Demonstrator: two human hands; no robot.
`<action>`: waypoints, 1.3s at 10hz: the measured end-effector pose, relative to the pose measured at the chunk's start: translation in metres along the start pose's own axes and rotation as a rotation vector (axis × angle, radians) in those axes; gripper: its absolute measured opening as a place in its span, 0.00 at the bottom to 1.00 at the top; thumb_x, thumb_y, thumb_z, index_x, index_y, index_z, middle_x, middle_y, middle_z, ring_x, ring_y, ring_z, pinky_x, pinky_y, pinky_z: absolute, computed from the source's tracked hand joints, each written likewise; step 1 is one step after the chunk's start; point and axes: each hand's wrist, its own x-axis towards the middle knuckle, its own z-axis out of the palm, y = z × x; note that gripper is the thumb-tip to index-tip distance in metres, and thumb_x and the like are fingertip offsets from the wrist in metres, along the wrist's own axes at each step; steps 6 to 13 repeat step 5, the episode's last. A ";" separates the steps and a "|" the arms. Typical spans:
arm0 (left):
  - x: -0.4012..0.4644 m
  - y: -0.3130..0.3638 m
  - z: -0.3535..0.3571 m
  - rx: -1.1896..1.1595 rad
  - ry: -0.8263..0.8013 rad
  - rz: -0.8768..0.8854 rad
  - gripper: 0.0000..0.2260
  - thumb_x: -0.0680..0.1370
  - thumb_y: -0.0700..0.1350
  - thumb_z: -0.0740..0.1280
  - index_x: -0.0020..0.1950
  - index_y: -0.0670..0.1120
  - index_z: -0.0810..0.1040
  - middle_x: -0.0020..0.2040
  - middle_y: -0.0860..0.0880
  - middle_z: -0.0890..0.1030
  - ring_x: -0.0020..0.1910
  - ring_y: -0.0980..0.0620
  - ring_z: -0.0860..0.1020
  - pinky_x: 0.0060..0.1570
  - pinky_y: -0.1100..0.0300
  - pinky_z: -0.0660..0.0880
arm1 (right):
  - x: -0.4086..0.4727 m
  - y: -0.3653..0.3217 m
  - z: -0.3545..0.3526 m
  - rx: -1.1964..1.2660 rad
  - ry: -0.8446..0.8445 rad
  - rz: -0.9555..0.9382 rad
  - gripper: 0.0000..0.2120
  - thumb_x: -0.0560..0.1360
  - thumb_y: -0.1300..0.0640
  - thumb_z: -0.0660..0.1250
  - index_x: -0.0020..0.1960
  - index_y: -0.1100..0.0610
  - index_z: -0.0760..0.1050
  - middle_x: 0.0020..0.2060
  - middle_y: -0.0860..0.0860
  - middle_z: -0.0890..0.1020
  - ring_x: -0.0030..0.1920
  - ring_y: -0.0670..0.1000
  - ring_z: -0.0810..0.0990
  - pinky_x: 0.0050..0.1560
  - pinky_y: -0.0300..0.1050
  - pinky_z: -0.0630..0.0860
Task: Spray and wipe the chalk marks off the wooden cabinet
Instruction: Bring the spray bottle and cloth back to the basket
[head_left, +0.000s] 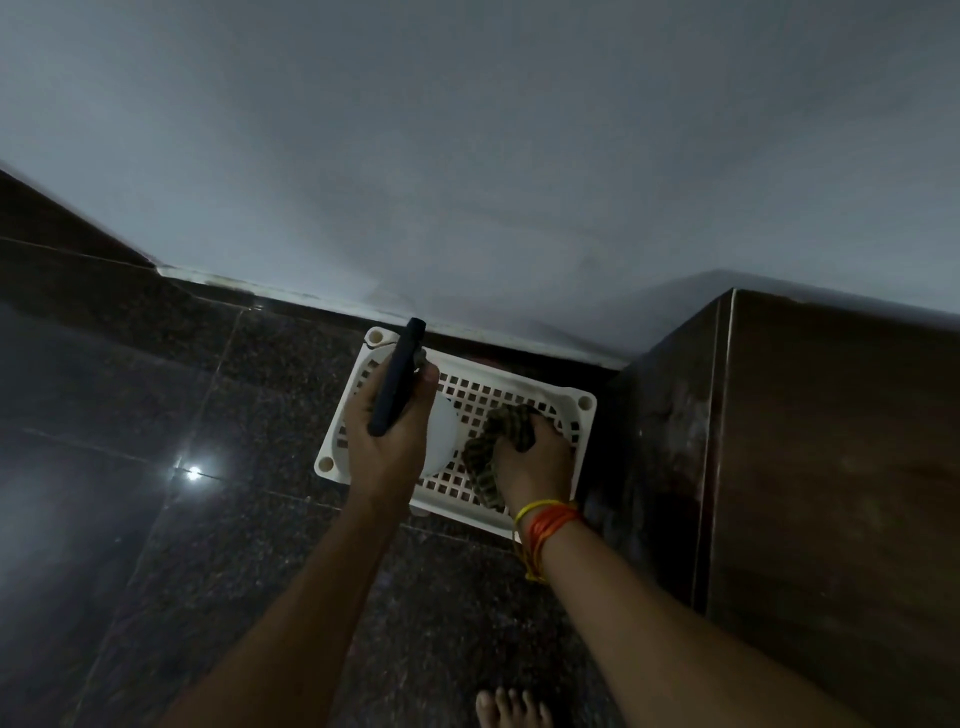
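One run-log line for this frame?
left hand: grips spray bottle | right hand: grips cloth | over: white tray

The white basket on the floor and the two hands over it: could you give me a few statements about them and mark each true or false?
1. The left hand holds a dark handle. True.
2. The right hand is empty. False: it grips a bunched striped cloth.
3. The white perforated basket stands on top of the wooden cabinet. False: it sits on the dark tiled floor, beside the cabinet.
4. Orange and yellow threads circle the right wrist. True.
5. The basket lies near the wall. True.
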 end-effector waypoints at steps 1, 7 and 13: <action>-0.010 -0.003 -0.008 0.048 -0.057 0.001 0.11 0.77 0.47 0.68 0.59 0.48 0.80 0.51 0.47 0.83 0.51 0.55 0.81 0.51 0.59 0.79 | -0.003 0.001 0.000 -0.019 -0.014 -0.005 0.23 0.73 0.56 0.65 0.68 0.52 0.70 0.64 0.55 0.74 0.65 0.56 0.72 0.65 0.55 0.71; -0.043 -0.010 -0.038 0.244 -0.160 -0.142 0.26 0.70 0.57 0.76 0.64 0.57 0.71 0.63 0.54 0.76 0.63 0.54 0.75 0.61 0.51 0.75 | -0.056 -0.022 -0.028 -0.041 0.024 -0.141 0.23 0.78 0.53 0.60 0.72 0.55 0.64 0.71 0.54 0.66 0.70 0.55 0.65 0.70 0.49 0.64; -0.043 -0.010 -0.038 0.244 -0.160 -0.142 0.26 0.70 0.57 0.76 0.64 0.57 0.71 0.63 0.54 0.76 0.63 0.54 0.75 0.61 0.51 0.75 | -0.056 -0.022 -0.028 -0.041 0.024 -0.141 0.23 0.78 0.53 0.60 0.72 0.55 0.64 0.71 0.54 0.66 0.70 0.55 0.65 0.70 0.49 0.64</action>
